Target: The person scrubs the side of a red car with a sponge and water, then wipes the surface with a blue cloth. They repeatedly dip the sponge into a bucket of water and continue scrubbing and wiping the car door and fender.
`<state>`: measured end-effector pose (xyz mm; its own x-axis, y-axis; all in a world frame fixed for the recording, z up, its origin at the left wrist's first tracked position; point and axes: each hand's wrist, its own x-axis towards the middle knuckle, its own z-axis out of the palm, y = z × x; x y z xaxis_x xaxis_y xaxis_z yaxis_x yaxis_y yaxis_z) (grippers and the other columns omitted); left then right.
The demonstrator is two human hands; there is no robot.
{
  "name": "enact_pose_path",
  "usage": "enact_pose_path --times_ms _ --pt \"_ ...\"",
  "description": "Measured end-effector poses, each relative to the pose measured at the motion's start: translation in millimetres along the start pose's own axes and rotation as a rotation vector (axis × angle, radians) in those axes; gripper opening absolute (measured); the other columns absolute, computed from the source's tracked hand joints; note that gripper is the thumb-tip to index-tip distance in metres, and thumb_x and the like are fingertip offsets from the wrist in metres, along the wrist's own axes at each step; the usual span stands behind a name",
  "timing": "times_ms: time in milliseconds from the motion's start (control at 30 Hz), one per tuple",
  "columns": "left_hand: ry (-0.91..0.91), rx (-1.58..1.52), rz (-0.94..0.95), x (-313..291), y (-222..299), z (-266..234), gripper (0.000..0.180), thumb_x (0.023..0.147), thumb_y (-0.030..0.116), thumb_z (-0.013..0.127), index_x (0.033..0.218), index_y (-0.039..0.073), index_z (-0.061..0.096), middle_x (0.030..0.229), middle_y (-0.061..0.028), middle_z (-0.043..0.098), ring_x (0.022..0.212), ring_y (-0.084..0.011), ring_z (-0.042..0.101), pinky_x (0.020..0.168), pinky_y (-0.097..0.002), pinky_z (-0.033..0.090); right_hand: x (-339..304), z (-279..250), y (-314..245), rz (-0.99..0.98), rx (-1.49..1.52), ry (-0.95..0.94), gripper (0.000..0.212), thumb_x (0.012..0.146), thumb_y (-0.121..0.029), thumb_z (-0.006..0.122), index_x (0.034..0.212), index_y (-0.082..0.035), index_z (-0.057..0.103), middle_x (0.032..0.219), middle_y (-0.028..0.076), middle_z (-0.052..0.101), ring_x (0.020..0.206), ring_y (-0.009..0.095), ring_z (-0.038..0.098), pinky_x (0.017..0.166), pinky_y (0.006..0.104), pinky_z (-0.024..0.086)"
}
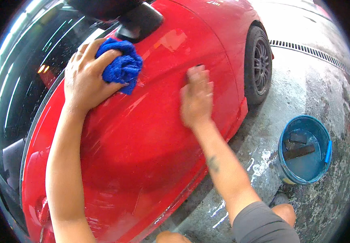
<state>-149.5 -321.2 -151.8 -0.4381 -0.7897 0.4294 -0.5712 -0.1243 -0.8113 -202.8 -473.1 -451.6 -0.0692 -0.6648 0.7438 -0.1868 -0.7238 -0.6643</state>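
A crumpled blue towel [120, 69] is bunched in my left hand [86, 75], the thumb and fingers closed round it. That hand rests on the top edge of a red car door [142, 133], just below the side window. My right hand [197, 95] presses on the middle of the same door and is blurred by motion. A thin dark edge pokes out past its fingertips; the rest of whatever lies beneath is hidden. Pale streaks and light reflections run over the wet-looking red paint.
Ahead of my left hand juts the black side mirror [140, 22]. The front wheel [259, 65] is farther ahead. On the wet concrete floor [292, 97] to the right stands a blue bucket [285, 164] with cloudy water and dark blocks. A drain grate [313, 50] crosses the floor beyond.
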Motion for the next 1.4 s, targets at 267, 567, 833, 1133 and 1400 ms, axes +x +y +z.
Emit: enact_pose_path --times_ms 267,567,833,1133,1400 --pt "-0.004 -0.007 -0.027 4.4 5.1 2.5 0.060 0.066 0.039 0.095 0.123 0.028 0.078 0.146 -0.0094 0.065 0.134 -0.0367 0.062 0.111 -0.0546 0.052 -86.4 -23.1 -151.0 -0.147 0.428 -0.200 0.094 0.092 -0.031 0.078 0.171 -0.009 0.033 0.180 0.024 0.022 0.168 0.047 0.012 0.132 0.0673 0.006" --pt "0.017 -0.021 -0.025 9.5 5.8 -2.8 0.059 0.067 0.040 0.095 0.122 0.027 0.078 0.145 -0.0098 0.065 0.133 -0.0360 0.063 0.111 -0.0549 0.052 23.7 -15.4 29.8 0.159 0.081 -0.009 0.058 0.113 -0.027 0.051 0.166 -0.007 0.039 0.178 0.022 0.028 0.166 0.044 0.023 0.129 0.0687 0.022" --pt "0.004 -0.022 -0.018 3.0 4.0 2.7 0.058 0.067 0.040 0.095 0.121 0.027 0.078 0.145 -0.0101 0.065 0.133 -0.0364 0.062 0.112 -0.0542 0.052 -86.8 -33.1 -153.6 -0.319 0.355 -0.265 0.082 0.093 -0.045 0.076 0.163 -0.014 0.048 0.177 0.021 0.033 0.166 0.045 0.022 0.130 0.0695 0.014" --pt "0.020 0.011 -0.012 7.0 3.5 -2.1 0.057 0.069 0.045 0.095 0.121 0.029 0.078 0.146 -0.0091 0.065 0.134 -0.0356 0.062 0.111 -0.0532 0.053 1.0 -8.9 -35.2 0.118 0.132 -0.002 0.063 0.111 -0.031 0.055 0.166 -0.006 0.039 0.177 0.026 0.028 0.164 0.050 0.022 0.129 0.0707 0.018" --pt "-0.010 -0.016 -0.010 0.5 -2.5 -3.4 0.061 0.064 0.039 0.095 0.121 0.027 0.078 0.144 -0.0115 0.065 0.133 -0.0371 0.063 0.111 -0.0536 0.052 -39.3 -33.3 -95.5 -0.302 0.160 -0.235 0.075 0.097 -0.043 0.072 0.161 -0.013 0.048 0.176 0.016 0.036 0.166 0.042 0.025 0.128 0.0722 0.018"
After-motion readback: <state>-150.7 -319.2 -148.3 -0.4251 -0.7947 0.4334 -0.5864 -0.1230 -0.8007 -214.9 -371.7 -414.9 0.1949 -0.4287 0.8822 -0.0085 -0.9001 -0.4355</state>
